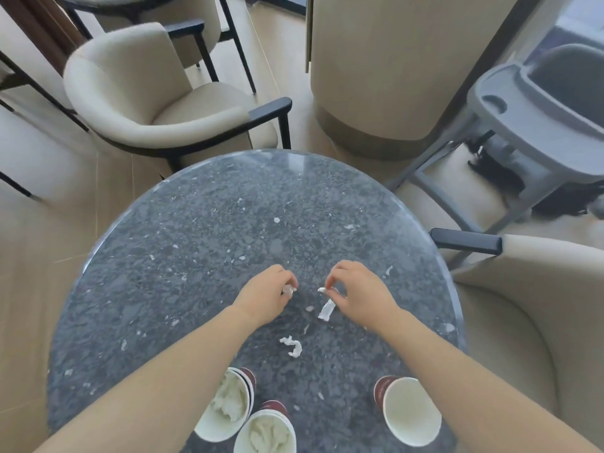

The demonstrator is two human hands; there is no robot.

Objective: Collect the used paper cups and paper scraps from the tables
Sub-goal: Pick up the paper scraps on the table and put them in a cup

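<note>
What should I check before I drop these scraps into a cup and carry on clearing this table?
1. Left hand pinches its small scrap: ok.
2. Right hand pinches a white scrap: ok; whether the long strip beneath hangs from it or lies on the table: cannot tell.
3. Table free of scraps: not ok; a curled scrap and a tiny bit lie loose.
4. Cup with room: ok; the empty cup, near right, holds nothing.
5. Room in the left cup and middle cup: not ok; both are stuffed with crumpled paper.
</note>
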